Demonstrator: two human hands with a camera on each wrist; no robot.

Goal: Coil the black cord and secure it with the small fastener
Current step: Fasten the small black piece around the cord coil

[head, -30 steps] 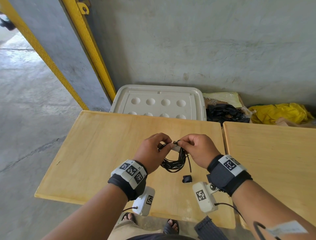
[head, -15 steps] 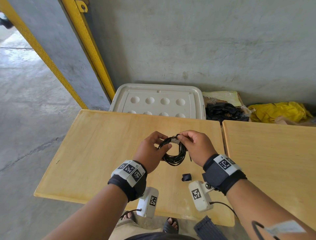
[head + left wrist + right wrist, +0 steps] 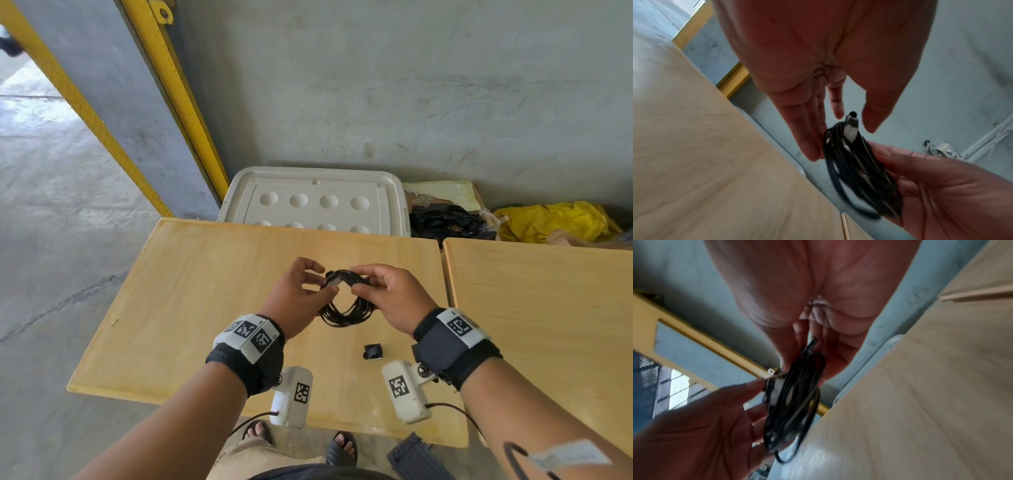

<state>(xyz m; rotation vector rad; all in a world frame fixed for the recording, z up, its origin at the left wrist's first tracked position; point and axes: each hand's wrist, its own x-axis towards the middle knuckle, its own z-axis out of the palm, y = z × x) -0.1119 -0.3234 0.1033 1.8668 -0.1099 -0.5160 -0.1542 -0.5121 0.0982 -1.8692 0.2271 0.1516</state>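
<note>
Black cord (image 3: 346, 310): thin, wound into a multi-loop coil, held upright in the air above the bench (image 3: 205, 291), bottom loops hanging free. Small pale fastener (image 3: 333, 281) sits at the coil's top, against the strands. One loose cord end trails below the bundle in the right-wrist view.

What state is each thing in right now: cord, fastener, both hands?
Black cord: coiled, held above the table.
Light tab on the coil: at its top; whether it is closed cannot be told.
Small black piece: loose on the table, untouched.
Left hand: fingers straight, touching the coil.
Right hand: pinching the coil's top.
</note>
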